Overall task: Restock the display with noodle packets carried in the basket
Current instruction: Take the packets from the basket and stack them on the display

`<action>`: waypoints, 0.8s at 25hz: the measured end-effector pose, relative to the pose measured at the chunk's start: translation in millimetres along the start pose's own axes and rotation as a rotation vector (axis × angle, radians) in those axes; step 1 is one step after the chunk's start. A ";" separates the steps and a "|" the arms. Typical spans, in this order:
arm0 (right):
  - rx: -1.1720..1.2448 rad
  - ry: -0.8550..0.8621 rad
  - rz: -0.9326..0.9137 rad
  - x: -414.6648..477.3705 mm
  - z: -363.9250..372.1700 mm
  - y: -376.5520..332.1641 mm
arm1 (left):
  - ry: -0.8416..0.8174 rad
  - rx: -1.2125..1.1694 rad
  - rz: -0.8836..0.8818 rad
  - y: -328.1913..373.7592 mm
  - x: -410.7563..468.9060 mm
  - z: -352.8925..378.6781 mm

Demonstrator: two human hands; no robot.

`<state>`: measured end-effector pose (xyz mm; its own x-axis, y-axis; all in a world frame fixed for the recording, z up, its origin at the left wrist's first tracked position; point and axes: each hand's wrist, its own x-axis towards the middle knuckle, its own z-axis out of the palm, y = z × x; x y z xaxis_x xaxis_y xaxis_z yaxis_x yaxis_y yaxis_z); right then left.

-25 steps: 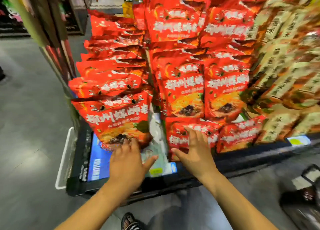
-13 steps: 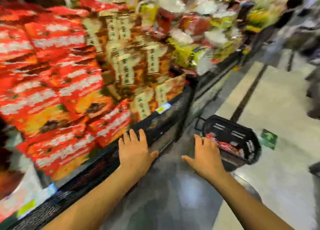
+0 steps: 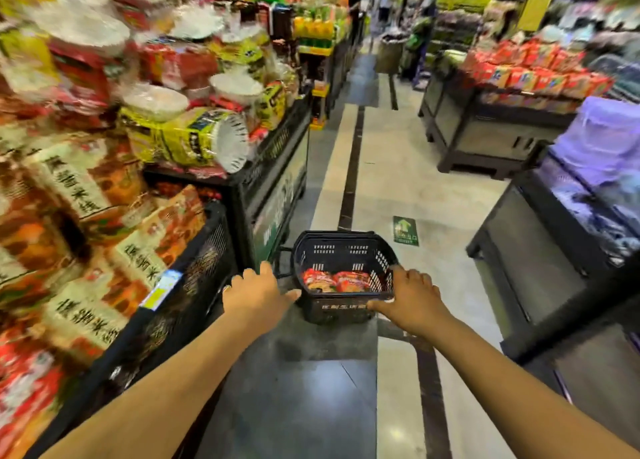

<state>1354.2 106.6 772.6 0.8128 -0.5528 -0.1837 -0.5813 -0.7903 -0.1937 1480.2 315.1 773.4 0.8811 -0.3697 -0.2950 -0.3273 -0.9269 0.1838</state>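
Much of the left side is being smeared by blur. The packets stacked in the display (image 3: pixel 204 261) are being shown only as red, orange and cream shapes, with nothing legible but large dark characters. The display's lower end is being cut off by the left and bottom edges of the frame, and its black mesh front is being partly covered by the left forearm. A blue and yellow price tag (image 3: pixel 162 289) is being carried on its top rail, the writing too small to be read.

The basket (image 3: pixel 341 251) is being seen on the floor (image 3: pixel 398 181) just past the display's corner, with red noodle packets (image 3: pixel 346 281) lying in its bottom. Their number is being hidden by the near wall. The left hand (image 3: pixel 258 297) is being held out flat with fingers spread, grasping nothing, just beside the basket's left wall. The right hand (image 3: pixel 412 301) is being held over the basket's near right corner. Its fingertips are being foreshortened, so whether the rim is being grasped cannot be told.

Open aisle is being left beyond the basket, bounded on the left by the display's rail and a second stand (image 3: pixel 277 181), and on the right by dark bins (image 3: pixel 512 251). A green floor sticker (image 3: pixel 405 231) is being shown just beyond the basket.
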 end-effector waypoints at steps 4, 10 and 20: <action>0.074 -0.027 0.072 56.9 -10.7 -11.6 | -0.020 0.036 0.058 8.3 73.8 -21.7; 0.109 -0.039 0.160 125.0 -23.3 -15.0 | -0.040 0.081 0.112 30.8 164.0 -46.9; 0.111 -0.134 0.254 260.9 -43.0 65.5 | -0.166 0.059 0.143 138.3 300.2 -39.1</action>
<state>1529.7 -100.7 753.5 0.6334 -0.6832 -0.3634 -0.7715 -0.5939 -0.2281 1712.8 78.5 746.9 0.7574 -0.4991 -0.4211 -0.4691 -0.8644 0.1809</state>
